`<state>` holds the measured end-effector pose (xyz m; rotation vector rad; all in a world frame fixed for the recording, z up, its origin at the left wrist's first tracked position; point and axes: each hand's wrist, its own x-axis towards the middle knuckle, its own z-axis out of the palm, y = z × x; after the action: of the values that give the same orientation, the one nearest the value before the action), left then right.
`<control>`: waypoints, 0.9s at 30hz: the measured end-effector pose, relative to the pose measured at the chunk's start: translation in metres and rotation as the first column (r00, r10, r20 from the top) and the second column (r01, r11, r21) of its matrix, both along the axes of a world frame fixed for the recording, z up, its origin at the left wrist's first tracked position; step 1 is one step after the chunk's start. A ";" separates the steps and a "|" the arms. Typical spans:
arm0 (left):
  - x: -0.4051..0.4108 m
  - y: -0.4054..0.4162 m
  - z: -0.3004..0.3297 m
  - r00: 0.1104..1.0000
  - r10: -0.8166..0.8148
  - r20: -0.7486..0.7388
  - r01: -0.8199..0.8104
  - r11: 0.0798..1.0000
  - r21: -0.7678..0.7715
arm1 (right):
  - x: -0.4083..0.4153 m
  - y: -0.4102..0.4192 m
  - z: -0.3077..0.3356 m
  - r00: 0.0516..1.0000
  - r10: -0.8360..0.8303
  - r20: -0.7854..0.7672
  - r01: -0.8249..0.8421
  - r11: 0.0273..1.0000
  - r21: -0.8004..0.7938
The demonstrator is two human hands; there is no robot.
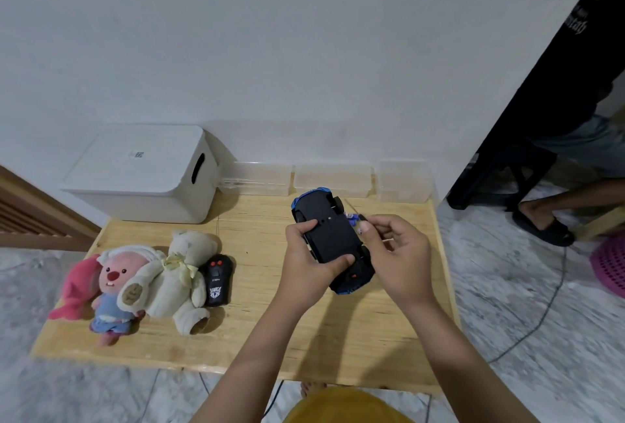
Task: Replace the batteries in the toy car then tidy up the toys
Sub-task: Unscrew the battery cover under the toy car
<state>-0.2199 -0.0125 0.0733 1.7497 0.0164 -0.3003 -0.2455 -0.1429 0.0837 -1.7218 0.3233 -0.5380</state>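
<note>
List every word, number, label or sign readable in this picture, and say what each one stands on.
Nothing can be quoted with certainty.
Remote control: a small line of print and a shield emblem, too blurred to read.
White storage box: a sticker with a QR-like code on its lid, too small to read.
Black garment at upper right: pale lettering, cut off and blurred.

A low, pale wooden bench [257, 338] stands on a grey marbled floor [527, 304], its far edge against a white wall. At its far left corner sits a white lidded storage box [145, 174] with a slot handle in its side. Three clear plastic containers [331, 180] line the far edge to the right of the box. Near the left front lie a pink plush toy [110, 290] and a cream teddy bear [179, 279], touching each other, with a black remote control [216, 280] just beside the bear. Small blue batteries [351, 218] lie toward the far right, partly hidden.
</note>
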 end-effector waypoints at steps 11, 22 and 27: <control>-0.009 -0.015 0.023 1.000 0.021 0.023 -0.020 0.999 -0.049 | -0.003 -0.003 0.017 0.987 -0.062 0.149 0.016 0.956 0.293; -0.009 -0.017 0.033 0.999 0.006 0.049 -0.005 1.000 -0.031 | -0.001 -0.001 0.008 0.971 -0.013 0.240 0.027 0.998 -0.056; -0.006 -0.013 0.033 0.999 -0.025 0.049 0.024 1.000 0.007 | 0.004 -0.001 0.012 0.973 0.031 0.229 0.002 0.990 -0.144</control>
<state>-0.2259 -0.0253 0.1063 1.7637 -0.0394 -0.2754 -0.2416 -0.1435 0.0959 -1.7766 0.1072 -0.7589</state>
